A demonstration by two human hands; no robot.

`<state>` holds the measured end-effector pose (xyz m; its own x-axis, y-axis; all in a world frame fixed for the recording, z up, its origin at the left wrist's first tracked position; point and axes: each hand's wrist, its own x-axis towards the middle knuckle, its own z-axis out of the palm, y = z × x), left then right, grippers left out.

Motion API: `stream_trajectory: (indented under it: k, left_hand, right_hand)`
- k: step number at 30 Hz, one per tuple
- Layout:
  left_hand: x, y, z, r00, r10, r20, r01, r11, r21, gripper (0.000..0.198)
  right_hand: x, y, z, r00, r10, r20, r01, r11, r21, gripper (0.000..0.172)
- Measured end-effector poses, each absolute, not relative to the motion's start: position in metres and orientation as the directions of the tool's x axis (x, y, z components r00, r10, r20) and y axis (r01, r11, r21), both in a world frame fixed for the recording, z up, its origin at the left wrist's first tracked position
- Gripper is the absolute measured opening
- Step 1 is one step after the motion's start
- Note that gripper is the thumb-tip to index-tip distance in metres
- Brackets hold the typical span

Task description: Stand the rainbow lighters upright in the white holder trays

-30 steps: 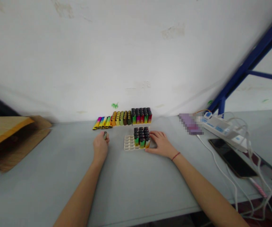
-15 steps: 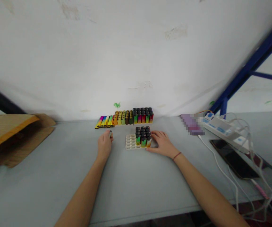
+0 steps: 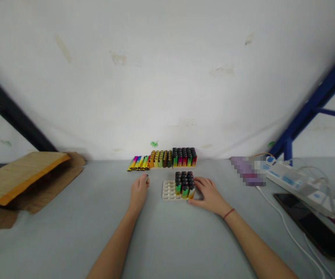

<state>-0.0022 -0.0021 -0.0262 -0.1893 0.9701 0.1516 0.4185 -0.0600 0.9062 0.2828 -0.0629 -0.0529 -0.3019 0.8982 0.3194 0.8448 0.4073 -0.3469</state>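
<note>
Tray (image 3: 169, 190): on my bench (image 3: 170, 244), lighters (image 3: 185, 184) upright in its right part.
Left hand (image 3: 139, 189): closed on one lighter (image 3: 147, 179), mostly hidden.
Right hand (image 3: 209, 195): half open, curved at the tray's right end.
Paper bag (image 3: 25, 172): open; I can't see inside.

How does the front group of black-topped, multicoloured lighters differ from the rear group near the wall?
Width: the front group of black-topped, multicoloured lighters spans three columns; the rear group spans five.

Place: the front group stands in a white slotted tray, beside the right hand; the rear group stands near the wall.

Shared: both stand upright.
</note>
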Motion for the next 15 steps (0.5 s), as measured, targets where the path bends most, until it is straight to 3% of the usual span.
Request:
stream_trajectory:
  k: [13,15]
  left_hand:
    - [-0.0033,0.0000,-0.0279,-0.193,0.970,0.145,0.386,-0.060,0.920,0.033]
    - [-0.0026,0.0019,-0.0278,-0.197,0.975,0.101,0.316,-0.035,0.948,0.029]
  right_hand:
    - [0.2821,-0.0632,-0.0514,-0.289,0.907,0.306,0.852,0.389,-0.350,0.068]
    - [0.2822,-0.0632,-0.0511,-0.289,0.907,0.305,0.854,0.388,-0.347,0.068]
